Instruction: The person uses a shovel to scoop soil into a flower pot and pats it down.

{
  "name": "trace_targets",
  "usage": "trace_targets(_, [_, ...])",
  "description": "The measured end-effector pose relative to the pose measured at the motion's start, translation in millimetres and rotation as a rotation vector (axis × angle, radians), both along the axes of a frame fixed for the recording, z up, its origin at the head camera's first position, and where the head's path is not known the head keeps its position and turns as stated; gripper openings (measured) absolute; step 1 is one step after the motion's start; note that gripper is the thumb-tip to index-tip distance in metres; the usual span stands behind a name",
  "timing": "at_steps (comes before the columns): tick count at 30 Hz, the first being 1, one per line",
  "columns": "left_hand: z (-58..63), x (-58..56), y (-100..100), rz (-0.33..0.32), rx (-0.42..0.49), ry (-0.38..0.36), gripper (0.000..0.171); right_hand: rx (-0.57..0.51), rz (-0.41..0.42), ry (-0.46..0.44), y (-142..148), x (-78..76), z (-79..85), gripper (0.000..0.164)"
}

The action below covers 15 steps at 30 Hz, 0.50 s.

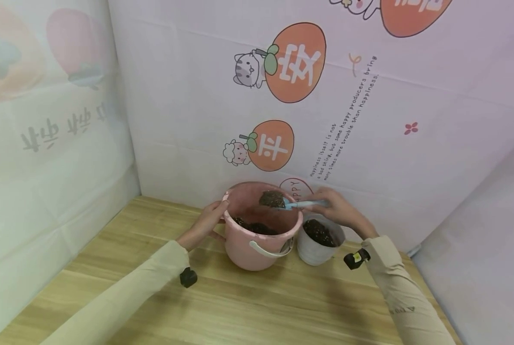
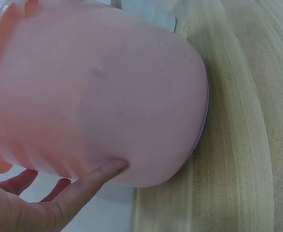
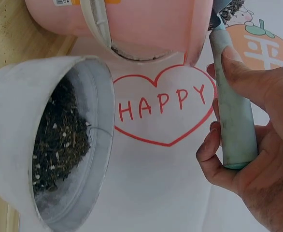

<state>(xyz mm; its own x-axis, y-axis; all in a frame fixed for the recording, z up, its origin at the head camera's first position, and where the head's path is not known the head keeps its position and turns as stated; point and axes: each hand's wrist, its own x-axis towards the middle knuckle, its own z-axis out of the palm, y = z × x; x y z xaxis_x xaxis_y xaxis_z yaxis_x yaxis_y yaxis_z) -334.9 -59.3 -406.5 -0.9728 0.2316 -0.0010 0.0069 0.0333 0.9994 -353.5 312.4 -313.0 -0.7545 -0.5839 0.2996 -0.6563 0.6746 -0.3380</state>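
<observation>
My left hand [image 1: 205,224] holds the left side of the pink bucket [image 1: 248,249] at its rim. In the left wrist view, one finger [image 2: 100,176] lies along the outer wall, with other fingers partly hidden behind the bucket. My right hand [image 1: 336,207] grips the pale blue-green handle [image 3: 235,106] of a small garden trowel [image 1: 288,204]. Dark soil [image 1: 272,199] is heaped on its blade, over the bucket's opening. More soil [image 1: 257,227] lies inside the bucket. Right beside it stands a white pot [image 1: 313,256] with dark, white-flecked soil [image 3: 59,140] in it.
The bucket's white carrying handle [image 1: 267,251] hangs down at its front. Bucket and pot stand on a wood-grain table [image 1: 239,306], close to a white printed cloth backdrop [image 1: 188,120]. Another cloth wall [image 1: 58,191] rises on the left.
</observation>
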Motion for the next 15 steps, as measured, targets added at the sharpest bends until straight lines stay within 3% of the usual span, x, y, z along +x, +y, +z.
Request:
trace_targets(10, [2.2,1.0,-0.1,-0.006,0.005,-0.004,0.063,0.001,-0.056,-0.02,15.2,2.5,4.4,0.02])
trace_targets(15, [0.9,0.8,0.0,-0.003,0.01,-0.005,0.063,0.008,-0.036,0.002,22.5,3.1,6.1,0.018])
